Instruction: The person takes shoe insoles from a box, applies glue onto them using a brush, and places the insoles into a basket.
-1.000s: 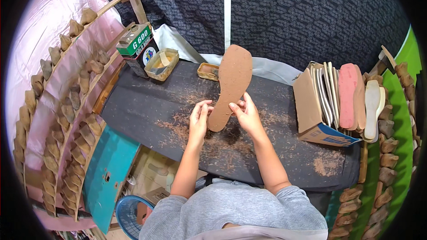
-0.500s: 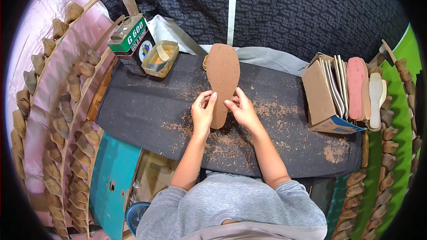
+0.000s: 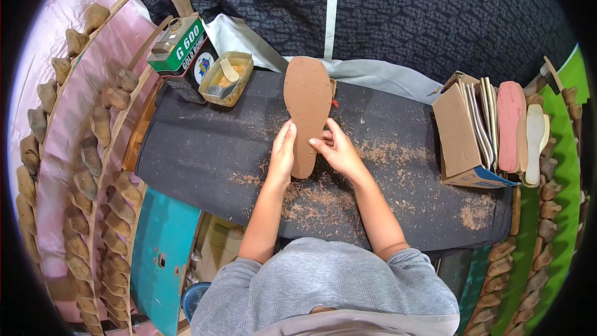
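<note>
A brown, shoe-shaped sole [image 3: 308,96] is held up over the table, its wide end pointing away from me. My left hand [image 3: 283,152] grips its left edge near the narrow end, fingers close together. On the opposite edge, my right hand [image 3: 337,149] holds it with the thumb on the face and the fingers behind. Part of a small brown and red thing [image 3: 334,94] shows past the sole's right edge; the rest is hidden. Brown shavings [image 3: 320,202] lie scattered on the dark cloth-covered table [image 3: 193,143] beneath my hands.
At the back left stand a green and black metal can [image 3: 183,56] and a shallow tub [image 3: 239,90] with a scraper-like tool. A cardboard box [image 3: 457,127] of flat sheets stands right, beside pink and cream soles [image 3: 511,127]. Racks of wooden shoe lasts [image 3: 93,155] flank both sides.
The sole has shifted slightly left, covering a yellowish thing at its left edge and baring the brown and red thing on its right. My left fingers have straightened along the edge.
</note>
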Available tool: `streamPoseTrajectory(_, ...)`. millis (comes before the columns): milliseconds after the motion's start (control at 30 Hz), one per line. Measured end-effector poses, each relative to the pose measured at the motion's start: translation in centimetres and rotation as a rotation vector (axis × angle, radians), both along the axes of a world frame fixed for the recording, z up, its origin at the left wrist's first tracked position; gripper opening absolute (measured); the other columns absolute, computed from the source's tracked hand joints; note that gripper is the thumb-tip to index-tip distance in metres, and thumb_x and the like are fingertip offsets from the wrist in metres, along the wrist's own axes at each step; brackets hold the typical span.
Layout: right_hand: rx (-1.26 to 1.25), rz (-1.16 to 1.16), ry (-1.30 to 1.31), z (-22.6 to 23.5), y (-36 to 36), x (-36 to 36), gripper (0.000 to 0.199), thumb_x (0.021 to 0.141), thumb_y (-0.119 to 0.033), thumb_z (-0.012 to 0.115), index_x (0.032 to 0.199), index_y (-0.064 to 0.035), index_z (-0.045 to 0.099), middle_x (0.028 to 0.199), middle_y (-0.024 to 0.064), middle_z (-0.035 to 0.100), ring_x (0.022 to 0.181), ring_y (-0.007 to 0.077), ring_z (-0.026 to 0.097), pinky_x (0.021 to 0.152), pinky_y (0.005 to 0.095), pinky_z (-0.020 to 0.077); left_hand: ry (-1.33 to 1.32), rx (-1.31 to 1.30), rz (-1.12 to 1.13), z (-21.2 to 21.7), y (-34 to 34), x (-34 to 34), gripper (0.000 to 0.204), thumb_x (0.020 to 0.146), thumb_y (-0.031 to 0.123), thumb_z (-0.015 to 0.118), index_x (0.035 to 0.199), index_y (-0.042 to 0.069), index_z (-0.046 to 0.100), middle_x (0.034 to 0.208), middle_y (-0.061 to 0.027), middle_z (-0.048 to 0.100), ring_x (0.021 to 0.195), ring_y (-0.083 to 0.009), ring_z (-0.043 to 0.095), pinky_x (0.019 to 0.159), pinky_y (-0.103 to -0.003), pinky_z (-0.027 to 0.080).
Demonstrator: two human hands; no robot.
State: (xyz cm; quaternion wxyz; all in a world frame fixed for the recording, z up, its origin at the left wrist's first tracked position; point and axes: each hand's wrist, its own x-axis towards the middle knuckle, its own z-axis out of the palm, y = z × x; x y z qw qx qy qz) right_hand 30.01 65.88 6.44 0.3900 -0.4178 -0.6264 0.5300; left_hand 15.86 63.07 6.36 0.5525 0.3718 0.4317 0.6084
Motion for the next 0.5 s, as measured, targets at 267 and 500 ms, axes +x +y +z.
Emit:
streamPoseTrajectory(267,0.073,0.382,-0.033,1.2,0.4,1.8,0.083,0.077,-0.016,0.075,0.14,-0.0086,0.022,0.121,0.0177,0.051,0.109,0.0222,0.054,0.082,0.0362,0.0489,-0.158,0.081,0.086,-0.2,0.8,-0.5,0.034,0.1,0.031,0.043,0.114,0.002,0.052,0.104,-0.0046,0.059,0.094,-0.0105,0.056,0.083,-0.026,0.046)
streamPoseTrajectory(500,0.021,0.325,-0.05,-0.5,0.3,0.3,0.081,0.077,-0.003,0.071,0.14,-0.0089,0.021,0.106,0.0199,0.061,0.088,0.022,0.064,0.074,0.0346,0.0527,-0.251,0.112,0.115,-1.1,0.4,-0.5,0.032,0.099,0.03,0.045,0.116,0.003,0.048,0.109,-0.004,0.055,0.101,-0.0104,0.052,0.087,-0.027,0.043)
